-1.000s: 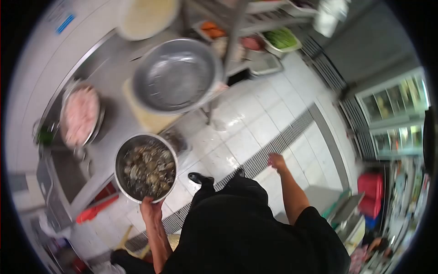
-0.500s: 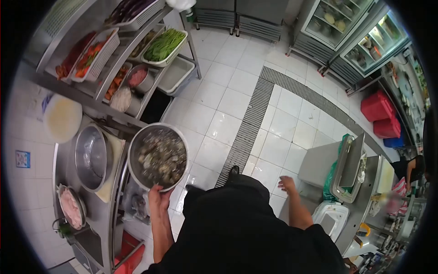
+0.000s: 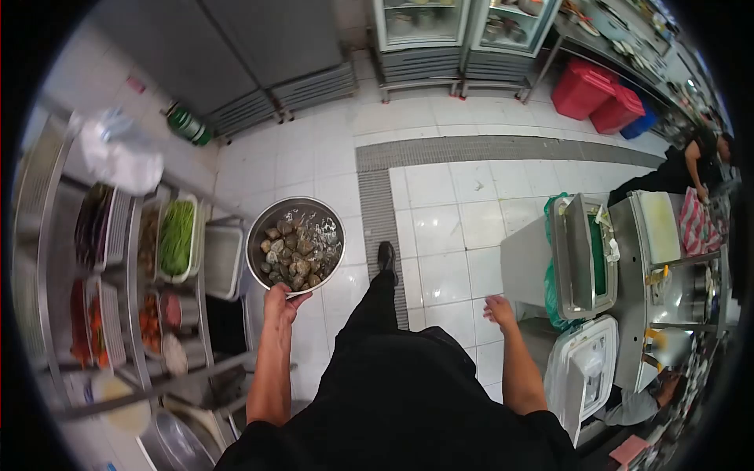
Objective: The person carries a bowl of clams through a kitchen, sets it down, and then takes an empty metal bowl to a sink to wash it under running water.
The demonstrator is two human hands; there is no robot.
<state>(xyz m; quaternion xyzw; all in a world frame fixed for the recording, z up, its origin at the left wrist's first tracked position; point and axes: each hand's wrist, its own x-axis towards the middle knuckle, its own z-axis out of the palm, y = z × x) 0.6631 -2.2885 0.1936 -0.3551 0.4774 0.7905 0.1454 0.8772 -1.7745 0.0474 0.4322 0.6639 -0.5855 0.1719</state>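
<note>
My left hand (image 3: 283, 304) grips the near rim of a round metal bowl (image 3: 256, 276), its thumb over the edge and its other fingers underneath. Brown and grey clams (image 3: 290, 255) lie in water inside the bowl, heaped toward the near side. The bowl hangs over the floor, a little left of my legs. On the other side of my body, my right hand (image 3: 498, 309) is in the air with its fingers apart and nothing in it. A grey bin (image 3: 522, 259) stands just beyond that hand.
To my left, a metal rack holds a basket of green vegetables (image 3: 177, 239). A floor drain grate (image 3: 382, 208) runs ahead and turns right. Glass-door fridges (image 3: 420, 39) and red bins (image 3: 583, 88) stand at the back. People (image 3: 691, 161) work at the right counter.
My view has turned left and I have stepped forward along the drain. The bowl has come away from beside the metal counter, still in my left hand. My right hand stays free.
</note>
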